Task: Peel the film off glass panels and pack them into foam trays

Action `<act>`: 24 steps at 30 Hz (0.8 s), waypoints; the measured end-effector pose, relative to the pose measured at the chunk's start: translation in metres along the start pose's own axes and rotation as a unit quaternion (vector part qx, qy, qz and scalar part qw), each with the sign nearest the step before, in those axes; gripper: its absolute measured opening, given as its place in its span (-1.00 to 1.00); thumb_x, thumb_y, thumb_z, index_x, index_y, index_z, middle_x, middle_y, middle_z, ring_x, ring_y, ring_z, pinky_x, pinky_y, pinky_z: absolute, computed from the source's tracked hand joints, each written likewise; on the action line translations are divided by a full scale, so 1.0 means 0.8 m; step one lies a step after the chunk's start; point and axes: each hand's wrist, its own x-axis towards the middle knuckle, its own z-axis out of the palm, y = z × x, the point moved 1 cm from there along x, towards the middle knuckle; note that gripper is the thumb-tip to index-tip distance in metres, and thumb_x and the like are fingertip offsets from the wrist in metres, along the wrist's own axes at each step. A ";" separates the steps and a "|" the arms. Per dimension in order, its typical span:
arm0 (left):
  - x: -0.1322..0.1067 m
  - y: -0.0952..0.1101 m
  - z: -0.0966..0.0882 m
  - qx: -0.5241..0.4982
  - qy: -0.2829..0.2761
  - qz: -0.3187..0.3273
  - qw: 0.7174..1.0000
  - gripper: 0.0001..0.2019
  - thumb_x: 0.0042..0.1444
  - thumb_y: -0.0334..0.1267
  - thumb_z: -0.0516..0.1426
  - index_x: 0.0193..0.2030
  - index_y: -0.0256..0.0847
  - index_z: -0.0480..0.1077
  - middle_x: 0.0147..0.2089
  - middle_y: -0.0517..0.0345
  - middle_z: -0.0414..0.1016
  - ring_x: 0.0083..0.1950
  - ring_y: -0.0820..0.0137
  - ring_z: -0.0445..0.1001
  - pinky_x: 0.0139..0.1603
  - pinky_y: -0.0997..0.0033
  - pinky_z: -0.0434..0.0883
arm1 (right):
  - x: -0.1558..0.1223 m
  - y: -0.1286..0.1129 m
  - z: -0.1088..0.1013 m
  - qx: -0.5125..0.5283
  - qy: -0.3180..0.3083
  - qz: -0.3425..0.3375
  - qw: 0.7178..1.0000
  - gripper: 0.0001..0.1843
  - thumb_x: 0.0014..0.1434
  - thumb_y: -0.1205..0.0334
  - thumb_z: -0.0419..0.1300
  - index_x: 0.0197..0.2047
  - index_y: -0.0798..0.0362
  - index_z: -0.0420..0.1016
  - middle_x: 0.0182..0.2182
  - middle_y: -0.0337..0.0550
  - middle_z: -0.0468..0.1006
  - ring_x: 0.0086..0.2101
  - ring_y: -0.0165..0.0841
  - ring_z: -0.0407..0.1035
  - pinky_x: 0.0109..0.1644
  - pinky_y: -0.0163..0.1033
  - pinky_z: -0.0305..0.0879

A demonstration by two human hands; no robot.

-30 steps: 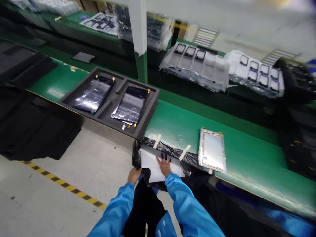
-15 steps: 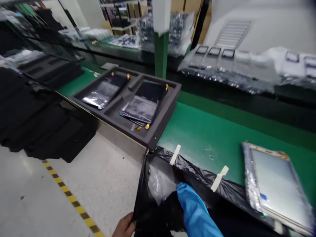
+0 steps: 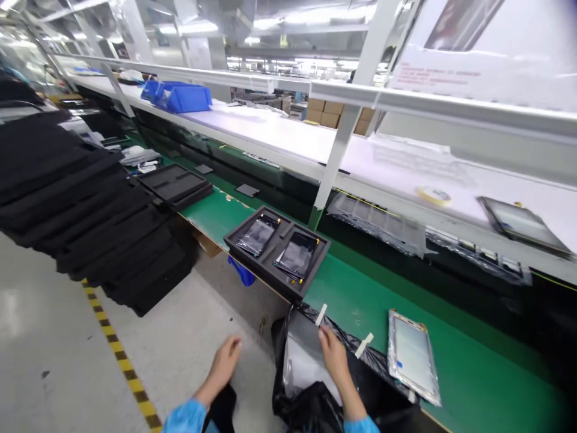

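My left hand point(image 3: 223, 364) hangs over the floor, left of a black plastic bag point(image 3: 311, 409), its fingers curled together with nothing visible in them. Over the bag's mouth is my right hand point(image 3: 332, 349), loosely open, its fingertips close to a strip of white tape point(image 3: 321, 315); whether they touch it I cannot tell. Whitish clear plastic point(image 3: 297, 361) lies inside the bag. Beyond, a dark foam tray point(image 3: 270, 273) carries flat screen panels point(image 3: 297, 255) in two compartments. A larger framed panel point(image 3: 412, 355) rests on the green bench to the right.
Stacked black foam trays point(image 3: 90, 210) stand at left. Another foam tray point(image 3: 175, 183) sits farther along the green bench point(image 3: 360, 294). Above runs a white shelf point(image 3: 288, 129) with blue bins point(image 3: 184, 97), a tape roll point(image 3: 433, 195) and a panel point(image 3: 523, 224). Striped tape point(image 3: 119, 355) marks the floor.
My right hand has come up out of the black bag. My left hand has let go of the bag's edge and moved away. The head view has tilted up, showing the shelf.
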 end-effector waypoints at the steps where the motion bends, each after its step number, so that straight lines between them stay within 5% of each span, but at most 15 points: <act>1: 0.036 0.018 -0.030 0.010 0.020 0.064 0.998 -0.75 0.15 -0.09 0.05 -0.27 -0.13 0.51 -0.21 0.00 0.70 -0.12 0.17 0.66 0.00 0.21 0.57 | 0.019 -0.036 -0.020 0.017 0.040 -0.010 0.999 -0.37 0.28 -0.06 -0.17 0.20 -0.08 0.52 0.17 -0.02 0.56 0.19 -0.07 0.43 0.32 0.03 0.33; 5: 0.213 0.097 -0.112 0.043 0.031 0.146 0.988 -0.64 0.32 -0.17 -0.08 0.03 -0.23 0.46 0.06 -0.13 0.62 0.11 0.23 0.56 0.22 0.23 0.44 | 0.111 -0.177 -0.056 0.036 0.141 -0.033 0.989 -0.39 0.34 0.02 -0.11 0.30 0.15 0.39 0.26 0.15 0.44 0.25 -0.11 0.35 0.39 0.00 0.20; 7: 0.296 0.138 -0.120 0.069 0.005 0.174 0.982 -0.62 0.35 -0.21 -0.08 0.14 -0.30 0.40 0.15 -0.20 0.56 0.19 0.23 0.52 0.28 0.23 0.39 | 0.153 -0.233 -0.047 0.003 0.136 -0.015 0.991 -0.39 0.35 0.08 -0.04 0.36 0.22 0.30 0.35 0.22 0.30 0.35 -0.10 0.19 0.43 -0.02 0.12; 10: 0.383 0.188 -0.098 0.123 -0.042 0.186 0.974 -0.50 0.27 -0.18 0.10 0.28 -0.41 0.30 0.38 -0.42 0.32 0.42 0.05 0.29 0.42 0.07 0.21 | 0.199 -0.288 -0.017 -0.092 0.107 0.099 0.985 -0.23 0.33 0.04 0.12 0.47 0.25 0.11 0.46 0.33 0.00 0.44 0.07 -0.08 0.44 0.08 -0.01; 15: 0.436 0.224 -0.056 0.208 -0.110 0.170 0.957 0.13 -0.09 0.14 0.37 0.46 -0.50 0.00 0.53 -0.76 -0.22 0.57 -0.38 -0.24 0.46 -0.37 -0.16 | 0.231 -0.324 0.019 -0.209 0.100 0.240 0.943 -0.11 0.30 -0.20 0.14 0.52 0.08 0.02 0.49 0.34 -0.16 0.42 0.23 -0.13 0.34 0.25 0.03; 19: 0.451 0.239 -0.056 0.236 -0.157 0.185 0.941 0.24 -0.14 0.31 0.33 0.50 -0.41 -0.07 0.57 -0.65 -0.30 0.58 -0.33 -0.31 0.49 -0.29 -0.21 | 0.236 -0.320 0.020 -0.237 0.107 0.228 0.938 -0.13 0.29 -0.22 0.09 0.50 0.07 0.07 0.47 0.33 -0.07 0.38 0.22 -0.03 0.26 0.25 0.14; 24: 0.459 0.259 -0.081 0.232 -0.198 0.196 0.932 0.24 -0.19 0.20 0.41 0.49 -0.48 0.00 0.56 -0.66 -0.20 0.57 -0.34 -0.21 0.51 -0.25 -0.10 | 0.240 -0.295 0.019 -0.209 0.177 0.165 0.948 -0.09 0.21 -0.39 -0.03 0.36 0.14 0.31 0.37 0.39 0.15 0.32 0.30 0.09 0.20 0.42 0.18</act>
